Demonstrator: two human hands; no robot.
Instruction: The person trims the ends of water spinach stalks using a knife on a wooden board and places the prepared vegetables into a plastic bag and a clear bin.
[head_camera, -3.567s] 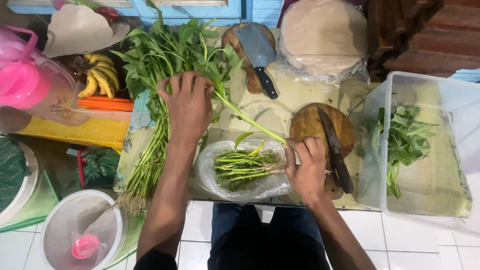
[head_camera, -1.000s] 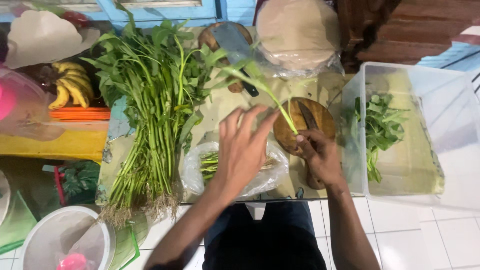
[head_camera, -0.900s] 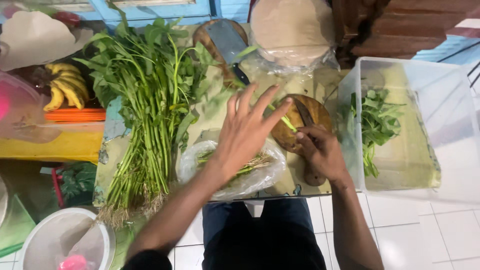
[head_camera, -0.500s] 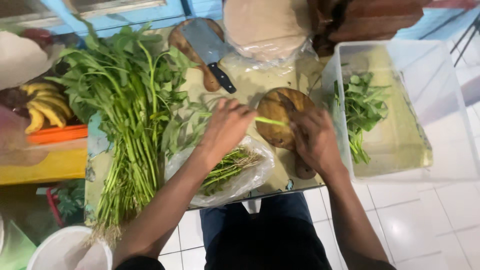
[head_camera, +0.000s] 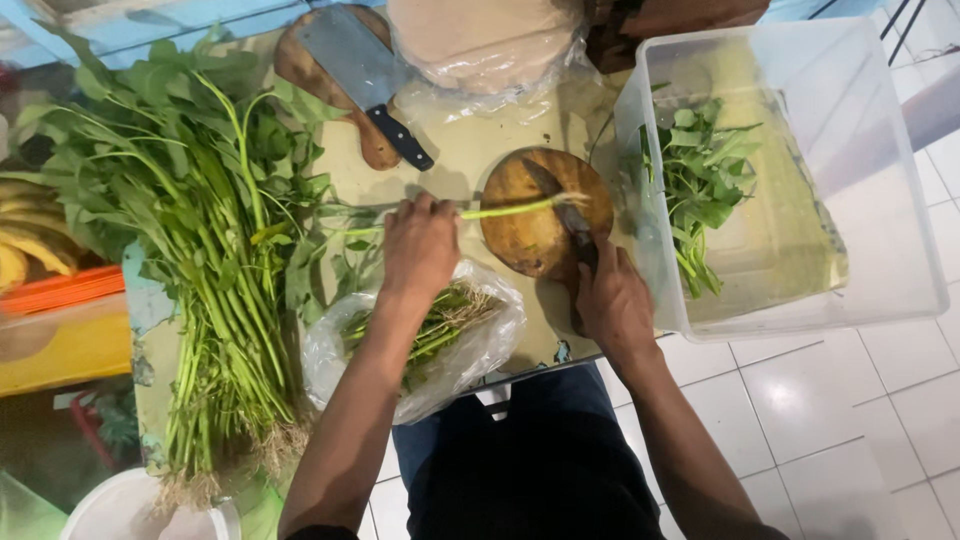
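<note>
My left hand (head_camera: 420, 245) is closed over a long pale-green vegetable stem (head_camera: 510, 209), pinning its leafy end against the bench (head_camera: 470, 150) while the bare end lies across the small round wooden chopping board (head_camera: 535, 225). My right hand (head_camera: 612, 305) is wrapped tight around the handle of a dark-bladed kitchen knife (head_camera: 560, 205), whose blade rests on the board and crosses the stem near its tip.

The stem looks light and fairly stiff along the bare stalk, probably crisp and easy to snap, while the leafy part is soft and limp, so the firm stalk just behind the board seems the sensible place to hold it (the leaves would only slip or tear).

Just below my left hand sits a crumpled clear plastic bag of cut green stalks (head_camera: 440, 325). To the left a big bundle of leafy green stems with roots (head_camera: 210, 290) lies on the bench. A clear plastic tub (head_camera: 880, 190) on the right holds loose green leaves (head_camera: 700, 185) in shallow water. Beyond, a broad cleaver with a black handle (head_camera: 365, 75) rests on a second wooden board (head_camera: 300, 65)
</note>
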